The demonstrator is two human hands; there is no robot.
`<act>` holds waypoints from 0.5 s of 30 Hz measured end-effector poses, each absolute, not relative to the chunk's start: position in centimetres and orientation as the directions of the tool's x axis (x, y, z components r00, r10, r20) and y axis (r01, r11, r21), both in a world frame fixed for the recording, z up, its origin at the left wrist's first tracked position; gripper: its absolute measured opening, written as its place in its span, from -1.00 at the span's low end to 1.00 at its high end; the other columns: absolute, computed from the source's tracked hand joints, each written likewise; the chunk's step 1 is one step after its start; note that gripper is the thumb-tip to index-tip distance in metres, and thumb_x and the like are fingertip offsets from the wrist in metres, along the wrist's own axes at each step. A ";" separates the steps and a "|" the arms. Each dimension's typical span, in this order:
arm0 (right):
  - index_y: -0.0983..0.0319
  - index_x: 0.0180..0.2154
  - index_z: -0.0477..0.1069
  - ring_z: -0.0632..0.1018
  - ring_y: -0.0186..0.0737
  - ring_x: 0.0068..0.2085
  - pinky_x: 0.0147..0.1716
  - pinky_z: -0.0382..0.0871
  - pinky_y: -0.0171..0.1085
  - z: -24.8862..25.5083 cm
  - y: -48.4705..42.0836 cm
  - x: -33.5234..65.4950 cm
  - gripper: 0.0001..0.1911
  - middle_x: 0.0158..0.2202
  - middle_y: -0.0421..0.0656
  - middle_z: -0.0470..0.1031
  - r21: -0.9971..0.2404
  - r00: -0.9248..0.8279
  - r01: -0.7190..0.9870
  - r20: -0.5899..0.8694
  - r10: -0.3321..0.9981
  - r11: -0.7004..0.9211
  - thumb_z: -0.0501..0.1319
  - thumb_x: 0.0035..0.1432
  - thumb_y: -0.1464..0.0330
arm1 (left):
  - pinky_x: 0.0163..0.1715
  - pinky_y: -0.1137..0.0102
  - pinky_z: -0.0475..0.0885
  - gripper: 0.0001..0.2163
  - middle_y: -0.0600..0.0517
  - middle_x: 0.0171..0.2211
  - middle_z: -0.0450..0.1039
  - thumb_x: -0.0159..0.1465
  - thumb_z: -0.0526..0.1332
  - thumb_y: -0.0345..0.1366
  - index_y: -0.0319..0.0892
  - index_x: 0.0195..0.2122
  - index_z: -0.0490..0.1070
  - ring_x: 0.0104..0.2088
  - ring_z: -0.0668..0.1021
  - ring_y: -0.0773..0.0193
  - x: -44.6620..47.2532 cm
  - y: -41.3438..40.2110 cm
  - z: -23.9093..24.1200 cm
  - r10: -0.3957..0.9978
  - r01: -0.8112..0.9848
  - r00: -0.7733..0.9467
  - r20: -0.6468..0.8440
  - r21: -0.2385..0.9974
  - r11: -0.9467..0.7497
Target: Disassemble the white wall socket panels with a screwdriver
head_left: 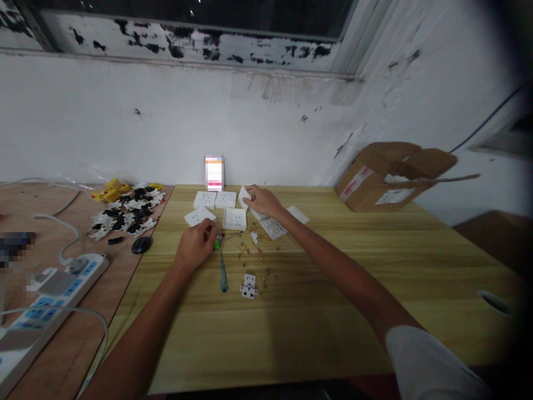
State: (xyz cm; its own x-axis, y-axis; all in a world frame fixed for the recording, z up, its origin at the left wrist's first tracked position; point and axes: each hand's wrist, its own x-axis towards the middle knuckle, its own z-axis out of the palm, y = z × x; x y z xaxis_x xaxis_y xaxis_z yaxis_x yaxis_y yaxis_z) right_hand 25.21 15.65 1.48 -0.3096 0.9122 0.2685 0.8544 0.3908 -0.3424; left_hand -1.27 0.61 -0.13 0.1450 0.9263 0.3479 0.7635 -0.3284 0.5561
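Left hand (195,244): fingers curled, pinching slim green-handled metal tool (217,243), mid-table. Right hand (262,201): fingers spread atop white square plastic socket plate (243,194), far side of wood-grain table (333,289). Teal screwdriver (224,278) near left hand.

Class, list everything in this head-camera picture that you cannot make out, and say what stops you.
All in the head view:
What the left hand pinches: the hand covers all but a green bit.
Whether the right hand grips or merely rests on the white socket plate: the hand covers it.
The phone screen: blurred.
The power strip: cut off by the left edge.
The brass bits: too small to identify.
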 end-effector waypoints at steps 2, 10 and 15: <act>0.23 0.17 0.39 0.63 -0.09 -0.19 -0.22 0.39 -0.22 1.5 15.5 25.2 -0.52 -0.15 -0.04 0.67 -0.337 -0.303 0.863 0.251 0.919 0.376 0.24 0.32 0.13 | -0.38 0.36 0.32 -0.80 0.01 -0.42 0.58 0.42 0.10 -0.16 -0.10 -0.15 0.47 -0.44 0.57 0.18 -1.3 0.6 -0.2 0.926 0.767 0.146 0.347 0.551 -0.327; 0.21 0.13 0.42 0.63 -0.03 -0.18 -0.28 0.36 -0.23 1.6 15.3 25.3 -0.46 -0.17 -0.03 0.66 -0.317 -0.239 0.902 0.201 0.950 0.294 0.21 0.31 -0.01 | -0.39 0.37 0.31 -0.81 0.01 -0.39 0.59 0.42 0.11 -0.16 -0.09 -0.15 0.46 -0.44 0.57 0.19 -1.3 0.8 -0.5 0.926 0.766 0.141 0.350 0.554 -0.326; 0.23 0.15 0.37 0.60 -0.02 -0.23 -0.28 0.33 -0.20 2.3 14.4 25.7 -0.40 -0.25 -0.03 0.63 -0.341 -0.186 0.903 0.242 0.952 0.263 0.14 0.33 -0.08 | -0.39 0.37 0.29 -0.82 0.02 -0.40 0.57 0.43 0.10 -0.18 -0.10 -0.15 0.45 -0.45 0.55 0.20 -1.2 0.6 -0.3 0.918 0.774 0.132 0.373 0.539 -0.331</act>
State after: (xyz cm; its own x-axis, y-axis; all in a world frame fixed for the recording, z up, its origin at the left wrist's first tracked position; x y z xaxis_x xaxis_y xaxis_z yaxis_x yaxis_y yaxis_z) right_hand 25.67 14.41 2.31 -0.1862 0.9523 0.2419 0.9026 0.2631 -0.3407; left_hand -1.22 0.62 -0.27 0.1322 0.9183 0.3731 0.7745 -0.3306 0.5393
